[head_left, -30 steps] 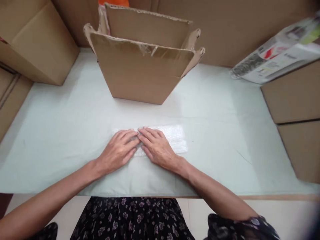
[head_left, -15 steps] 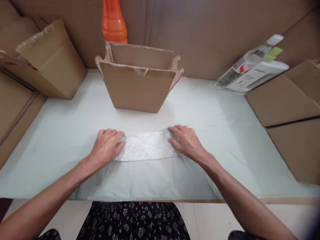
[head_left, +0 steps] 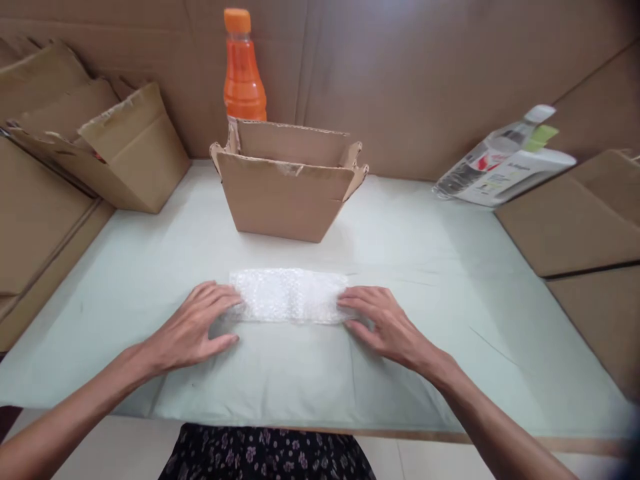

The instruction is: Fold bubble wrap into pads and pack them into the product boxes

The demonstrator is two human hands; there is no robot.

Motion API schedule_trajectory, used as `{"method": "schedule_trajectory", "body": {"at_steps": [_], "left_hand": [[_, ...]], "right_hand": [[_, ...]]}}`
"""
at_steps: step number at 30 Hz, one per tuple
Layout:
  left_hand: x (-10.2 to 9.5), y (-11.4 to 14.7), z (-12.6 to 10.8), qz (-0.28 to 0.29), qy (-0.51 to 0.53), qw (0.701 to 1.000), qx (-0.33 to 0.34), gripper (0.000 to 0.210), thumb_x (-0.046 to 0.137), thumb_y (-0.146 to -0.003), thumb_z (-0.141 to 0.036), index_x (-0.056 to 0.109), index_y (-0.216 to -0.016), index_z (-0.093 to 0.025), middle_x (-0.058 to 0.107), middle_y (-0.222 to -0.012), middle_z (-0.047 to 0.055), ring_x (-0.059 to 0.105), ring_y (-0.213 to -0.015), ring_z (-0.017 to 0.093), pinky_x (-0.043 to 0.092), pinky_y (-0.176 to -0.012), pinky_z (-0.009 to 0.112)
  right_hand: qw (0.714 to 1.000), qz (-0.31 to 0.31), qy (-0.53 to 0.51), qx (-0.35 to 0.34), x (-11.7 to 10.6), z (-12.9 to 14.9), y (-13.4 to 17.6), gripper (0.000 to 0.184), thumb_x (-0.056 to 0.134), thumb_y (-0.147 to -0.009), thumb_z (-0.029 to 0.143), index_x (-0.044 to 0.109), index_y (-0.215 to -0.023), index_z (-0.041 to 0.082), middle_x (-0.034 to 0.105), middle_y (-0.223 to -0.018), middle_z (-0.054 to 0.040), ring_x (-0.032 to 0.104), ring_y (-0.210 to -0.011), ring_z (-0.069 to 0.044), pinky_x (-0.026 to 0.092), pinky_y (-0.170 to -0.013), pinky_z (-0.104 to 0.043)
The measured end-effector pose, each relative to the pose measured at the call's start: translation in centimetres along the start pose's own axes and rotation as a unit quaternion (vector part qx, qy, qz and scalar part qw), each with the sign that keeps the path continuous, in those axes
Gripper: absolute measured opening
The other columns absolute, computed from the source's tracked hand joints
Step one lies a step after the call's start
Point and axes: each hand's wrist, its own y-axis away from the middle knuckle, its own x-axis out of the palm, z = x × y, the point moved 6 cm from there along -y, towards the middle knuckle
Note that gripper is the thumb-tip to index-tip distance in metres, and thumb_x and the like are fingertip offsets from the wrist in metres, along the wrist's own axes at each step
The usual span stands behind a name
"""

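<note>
— Lying flat there, that strip of bubble wrap (head_left: 289, 296)?
— Yes, flat on the pale green table sheet (head_left: 450, 280), just in front of the open cardboard box (head_left: 287, 187). Probably kept flat so the ends stay down.
— And pinned at both ends?
— Looks so. Left hand (head_left: 193, 330) at the left end, fingers spread wide and low, touching the edge. Right hand (head_left: 387, 323) at the right end, flat too, fingertips on the wrap. Nothing gripped, just pressing down.
— Arms?
— Both stretched forward from the bottom, palms down, wrists low.
— Farther out?
— Orange bottle (head_left: 243, 70) upright behind the box. Another cardboard box (head_left: 133, 150) tipped at the far left. White printed packet (head_left: 505, 167) leaning at the far right.
</note>
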Motion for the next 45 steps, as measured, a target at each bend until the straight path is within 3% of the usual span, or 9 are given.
{"method": "schedule_trajectory", "body": {"at_steps": [2, 7, 14, 22, 26, 29, 34, 39, 45], "left_hand": [[-0.9, -0.1, 1.3, -0.012, 0.025, 0.999, -0.040, 0.050, 0.067, -0.090, -0.039, 0.055, -0.137, -0.025, 0.069, -0.131, 0.009, 0.065, -0.122, 0.031, 0.047, -0.111, 0.053], [-3.8, -5.9, 7.4, -0.196, 0.135, 0.943, -0.234, 0.063, 0.068, -0.085, -0.043, 0.051, -0.142, -0.024, 0.059, -0.144, 0.014, 0.063, -0.125, 0.032, 0.054, -0.105, 0.052], [0.1, -14.1, 10.2, -0.281, 0.265, 0.881, -0.272, 0.072, 0.065, -0.075, -0.031, 0.045, -0.143, -0.020, 0.063, -0.132, 0.013, 0.064, -0.118, 0.028, 0.058, -0.097, 0.046], [-0.1, -7.6, 5.5, -0.251, 0.085, 0.933, -0.242, 0.066, 0.063, -0.086, -0.025, 0.044, -0.149, -0.023, 0.057, -0.144, 0.016, 0.058, -0.131, 0.031, 0.052, -0.107, 0.051], [2.2, -4.8, -0.2, -0.100, 0.010, 0.992, -0.077, 0.030, 0.053, -0.094, -0.014, 0.068, -0.118, -0.022, 0.072, -0.114, 0.009, 0.065, -0.111, 0.027, 0.054, -0.099, 0.048], [3.2, -3.4, -0.5, -0.040, 0.045, 0.997, -0.047, 0.025, 0.051, -0.096, -0.013, 0.071, -0.108, -0.023, 0.073, -0.112, 0.008, 0.067, -0.106, 0.024, 0.056, -0.092, 0.043], [0.5, -1.2, 2.7, -0.121, -0.019, 0.981, -0.149, 0.022, 0.056, -0.096, -0.028, 0.068, -0.114, -0.023, 0.068, -0.124, 0.013, 0.063, -0.118, 0.030, 0.052, -0.100, 0.051], [1.6, -0.3, 2.3, -0.121, -0.145, 0.956, -0.224, 0.021, 0.063, -0.089, -0.037, 0.067, -0.099, -0.019, 0.067, -0.125, 0.020, 0.058, -0.123, 0.043, 0.049, -0.099, 0.062], [0.4, -1.8, -1.0, -0.193, 0.021, 0.960, -0.203, 0.010, 0.054, -0.095, -0.023, 0.059, -0.102, -0.025, 0.067, -0.080, -0.001, 0.066, -0.071, 0.017, 0.057, -0.068, 0.032]], "right_hand": [[0.996, -0.020, -0.045, 0.070, -1.1, -1.6, -0.2, 0.026, 0.060, -0.094, 0.033, 0.069, -0.118, 0.025, 0.075, -0.119, -0.0082, 0.069, -0.113, -0.028, 0.054, -0.097, -0.050], [0.957, -0.116, -0.155, 0.217, -3.9, -5.3, -5.9, 0.041, 0.061, -0.092, 0.045, 0.065, -0.128, 0.025, 0.069, -0.133, -0.0113, 0.068, -0.114, -0.029, 0.059, -0.090, -0.047], [0.935, -0.147, -0.273, 0.172, -0.3, -8.3, -14.9, 0.066, 0.059, -0.088, 0.062, 0.057, -0.134, 0.015, 0.067, -0.134, -0.0189, 0.065, -0.120, -0.030, 0.057, -0.094, -0.046], [0.972, -0.141, -0.083, 0.169, -0.5, -7.1, -10.8, 0.057, 0.059, -0.094, 0.044, 0.054, -0.144, 0.016, 0.063, -0.142, -0.0191, 0.063, -0.125, -0.032, 0.051, -0.102, -0.054], [0.998, -0.056, 0.024, 0.027, 3.1, -0.4, -6.1, 0.039, 0.052, -0.098, 0.025, 0.063, -0.135, 0.020, 0.063, -0.144, -0.0150, 0.059, -0.132, -0.031, 0.046, -0.107, -0.053], [0.999, 0.007, 0.046, -0.004, 4.8, 0.5, -2.4, 0.032, 0.052, -0.100, 0.026, 0.069, -0.127, 0.022, 0.066, -0.142, -0.0113, 0.059, -0.132, -0.031, 0.047, -0.105, -0.053], [0.976, -0.124, 0.096, 0.154, 0.6, -4.6, 2.2, 0.031, 0.049, -0.102, 0.037, 0.072, -0.114, 0.022, 0.073, -0.123, -0.0126, 0.067, -0.114, -0.030, 0.050, -0.094, -0.049], [0.971, -0.102, 0.142, 0.163, 1.9, -3.4, 0.5, 0.029, 0.059, -0.094, 0.042, 0.072, -0.109, 0.020, 0.071, -0.127, -0.0156, 0.066, -0.112, -0.036, 0.052, -0.088, -0.053], [0.982, -0.129, -0.029, 0.136, 1.1, -0.9, -1.8, 0.017, 0.055, -0.097, 0.030, 0.068, -0.107, 0.026, 0.078, -0.097, -0.0063, 0.073, -0.083, -0.024, 0.059, -0.073, -0.039]]}}
